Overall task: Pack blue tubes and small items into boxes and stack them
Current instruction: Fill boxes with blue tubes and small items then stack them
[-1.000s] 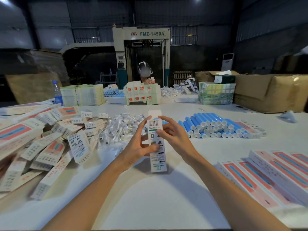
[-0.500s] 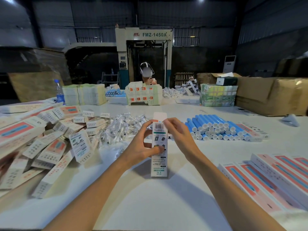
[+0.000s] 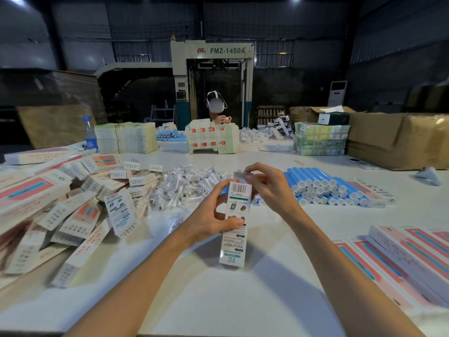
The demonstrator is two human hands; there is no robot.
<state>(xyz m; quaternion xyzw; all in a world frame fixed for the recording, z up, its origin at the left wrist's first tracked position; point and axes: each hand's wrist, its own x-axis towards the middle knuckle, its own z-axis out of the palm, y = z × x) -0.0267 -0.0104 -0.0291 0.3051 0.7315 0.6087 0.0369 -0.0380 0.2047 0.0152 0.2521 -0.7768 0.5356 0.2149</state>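
Left: loose heap of cartons (image 3: 73,210). Centre-left: clear-wrapped small items (image 3: 189,188), piled. Centre: left hand (image 3: 206,222) curled round the upright box (image 3: 236,242), thumb on its printed face. Right hand (image 3: 272,190) pinching its top flap. Right: blue tubes (image 3: 320,188), stacked. Near right: packed boxes (image 3: 401,259), laid side by side.

Centre frame, the tall carton (image 3: 233,249): thin printed card, smooth, with a faint sheen on its face. The white surface (image 3: 218,300) under it looks smooth and nearly matt, taking soft shadows. Mid-frame, the sachets (image 3: 192,186) are clear crinkled plastic, glinting all over. Right of them, the blue tubes (image 3: 313,175) look like smooth plastic with duller white ends. Far right, the cardboard box (image 3: 388,142) is plain brown and dull. Upper left, the water bottle (image 3: 90,132) is clear plastic.
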